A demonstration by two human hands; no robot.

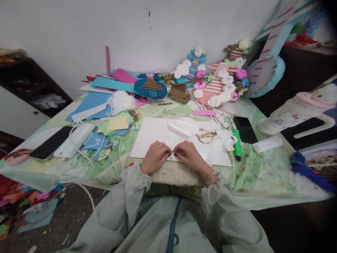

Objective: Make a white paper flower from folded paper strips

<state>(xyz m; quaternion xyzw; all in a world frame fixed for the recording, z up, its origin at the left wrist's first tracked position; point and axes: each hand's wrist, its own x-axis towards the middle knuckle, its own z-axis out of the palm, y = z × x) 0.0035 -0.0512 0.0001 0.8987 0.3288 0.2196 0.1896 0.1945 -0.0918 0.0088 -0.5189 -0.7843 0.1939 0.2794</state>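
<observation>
Both hands meet at the near edge of a white paper sheet [149, 131] on the table. Fingertips of my left hand [156, 156] are closed on a small piece of white paper [172, 156]. From the other side, my right hand [190, 155] pinches the same piece, which the fingers mostly hide. Just beyond the hands lie folded white paper strips [181, 128]. Gold-handled scissors [206, 137] rest to their right, beside crumpled white paper petals [225, 139].
Left are a phone [51, 143], a white cable [89, 160], coloured paper scraps [116, 124] and white yarn [122, 102]. Right are a green glue gun or marker-like tube [237, 144], another phone [245, 129] and a large tumbler [285, 114]. Paper-flower instrument models [216, 84] stand behind.
</observation>
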